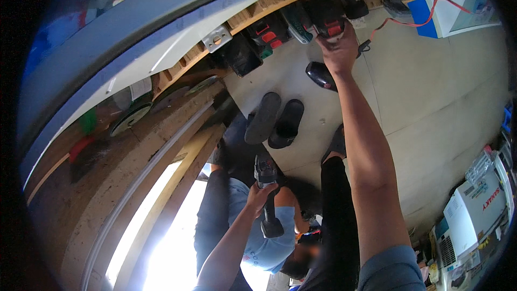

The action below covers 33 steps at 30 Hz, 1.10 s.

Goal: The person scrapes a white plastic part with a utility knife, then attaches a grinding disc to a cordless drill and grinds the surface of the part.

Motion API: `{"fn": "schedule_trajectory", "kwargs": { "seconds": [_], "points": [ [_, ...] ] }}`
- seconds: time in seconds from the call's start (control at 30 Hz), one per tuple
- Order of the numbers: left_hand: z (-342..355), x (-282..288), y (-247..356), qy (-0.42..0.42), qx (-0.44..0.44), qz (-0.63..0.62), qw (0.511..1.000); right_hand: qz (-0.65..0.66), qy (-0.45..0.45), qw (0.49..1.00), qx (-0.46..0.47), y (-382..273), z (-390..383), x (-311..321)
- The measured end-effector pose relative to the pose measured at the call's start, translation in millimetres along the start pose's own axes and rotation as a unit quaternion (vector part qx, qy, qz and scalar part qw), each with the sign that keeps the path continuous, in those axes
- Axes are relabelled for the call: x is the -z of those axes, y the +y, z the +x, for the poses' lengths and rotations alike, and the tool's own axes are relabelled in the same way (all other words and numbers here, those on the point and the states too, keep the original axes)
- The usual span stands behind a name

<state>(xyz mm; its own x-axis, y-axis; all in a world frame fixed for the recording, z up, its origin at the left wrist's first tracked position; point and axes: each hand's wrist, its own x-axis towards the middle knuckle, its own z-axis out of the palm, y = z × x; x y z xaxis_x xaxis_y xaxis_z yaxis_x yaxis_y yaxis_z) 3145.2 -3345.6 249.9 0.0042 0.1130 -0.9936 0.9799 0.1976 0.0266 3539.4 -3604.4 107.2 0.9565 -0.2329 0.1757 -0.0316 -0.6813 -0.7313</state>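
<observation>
My left hand is wrapped around the handle of a dark grey cordless drill, low in the middle of the view. The drill's foot hangs below the hand. At the far side, my right arm is stretched out, and my right hand is closed on the end of a black-and-red power tool under the shelf edge. Part of this tool is hidden by my fingers. More black-and-red tools sit to its left, with a dark green tool between.
A person in a light blue shirt is close below the drill. Dark sandals and a glossy black object are on the tiled floor. Wooden boards stand left. A red cord runs right; a white appliance stands lower right.
</observation>
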Motion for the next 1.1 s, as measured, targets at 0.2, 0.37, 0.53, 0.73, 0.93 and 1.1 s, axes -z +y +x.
{"fn": "schedule_trajectory", "kwargs": {
  "seconds": [0.2,0.37,0.53,0.73,0.93,1.1],
  "points": [
    [-4.2,9.3,12.1,0.003,-0.006,0.063,0.998,0.212,0.012,0.963,-0.164,-4.2,-73.4,55.9],
    [-22.8,3.4,25.5,0.013,-0.055,0.052,0.997,0.017,-0.056,0.988,-0.144,8.6,-117.3,130.6],
    [-72.5,14.6,28.5,-0.008,-0.061,0.008,0.998,0.052,-0.083,0.968,-0.232,-51.4,-159.1,239.1],
    [-187.1,36.6,54.7,-0.097,-0.070,0.089,0.989,0.183,-0.268,0.889,-0.322,-166.4,-183.1,407.9],
    [-350.0,95.1,76.2,-0.069,-0.235,0.444,0.862,0.333,-0.408,0.797,-0.296,-249.5,-125.5,484.4],
    [-470.3,142.7,-29.2,-0.009,-0.241,0.359,0.901,0.476,-0.568,0.592,-0.317,-335.3,-51.5,509.0]
  ]
}}
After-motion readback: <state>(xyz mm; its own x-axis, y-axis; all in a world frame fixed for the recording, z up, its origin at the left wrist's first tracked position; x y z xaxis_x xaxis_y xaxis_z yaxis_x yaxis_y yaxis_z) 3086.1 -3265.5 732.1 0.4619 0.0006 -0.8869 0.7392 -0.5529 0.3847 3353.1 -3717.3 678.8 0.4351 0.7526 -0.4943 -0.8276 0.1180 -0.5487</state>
